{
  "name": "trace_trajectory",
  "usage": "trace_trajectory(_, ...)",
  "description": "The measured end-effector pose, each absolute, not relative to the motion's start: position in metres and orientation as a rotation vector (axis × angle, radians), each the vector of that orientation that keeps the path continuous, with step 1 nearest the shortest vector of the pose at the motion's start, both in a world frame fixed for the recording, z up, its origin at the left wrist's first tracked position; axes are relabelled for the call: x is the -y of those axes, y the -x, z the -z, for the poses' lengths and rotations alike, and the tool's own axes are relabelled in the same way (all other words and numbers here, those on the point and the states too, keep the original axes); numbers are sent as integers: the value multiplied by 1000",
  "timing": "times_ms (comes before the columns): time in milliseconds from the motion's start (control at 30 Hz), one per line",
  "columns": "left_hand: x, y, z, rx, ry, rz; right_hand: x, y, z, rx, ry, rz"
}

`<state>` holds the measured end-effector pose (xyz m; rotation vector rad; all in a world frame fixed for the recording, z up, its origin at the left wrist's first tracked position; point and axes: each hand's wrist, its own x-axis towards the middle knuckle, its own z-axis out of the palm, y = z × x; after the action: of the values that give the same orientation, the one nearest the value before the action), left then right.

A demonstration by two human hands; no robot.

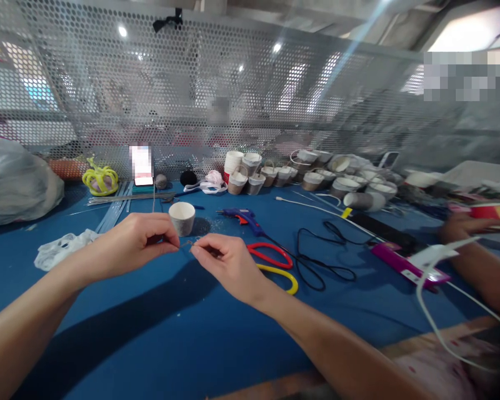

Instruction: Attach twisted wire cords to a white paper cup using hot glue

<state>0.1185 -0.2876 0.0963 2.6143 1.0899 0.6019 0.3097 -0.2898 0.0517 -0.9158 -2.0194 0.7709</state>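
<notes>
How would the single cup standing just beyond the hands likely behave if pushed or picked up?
The cup looks thin at the rim, so it is probably light and may dent if squeezed. Its sides narrow toward the base, so a high push could tip it.

Matt paper cup (182,222), metal screen (170,72)
</notes>
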Motion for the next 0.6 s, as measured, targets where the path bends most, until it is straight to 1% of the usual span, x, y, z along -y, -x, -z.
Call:
trace_trajectory(133,289,-119,-95,-1016,-2658,-610,289,-309,-50,2073,916,-642)
trace_trajectory(333,291,-121,-96,-1085,-2634,-680,290,-308,-48,2190,861,-509)
trace_trajectory(600,286,-122,-91,-1073,-2631,-682,294,-309,-50,2226,717,-523)
